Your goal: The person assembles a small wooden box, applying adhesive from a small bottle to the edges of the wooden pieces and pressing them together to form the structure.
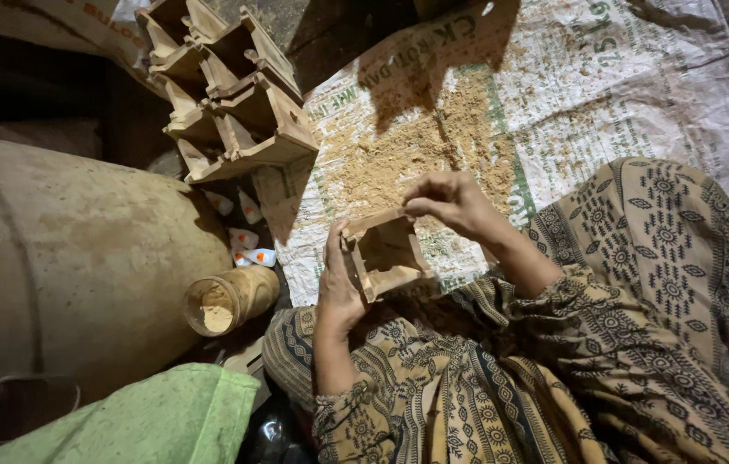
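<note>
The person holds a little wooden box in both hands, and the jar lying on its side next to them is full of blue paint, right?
Not quite. The head view shows the jar on its side holding pale tan powder, not blue paint. The rest is right: the left hand and right hand both hold the little wooden box.

Left hand (337, 288) cradles small open-fronted wooden box frame (384, 253) from left side. Right hand (448, 202) pinches frame's top edge. Sawdust pile (416, 155) on white woven plastic sack (639, 77) beyond. Stacked similar wooden frames (231, 86) upper left; sawdust-coated jar (231, 299) lies nearby.
</note>
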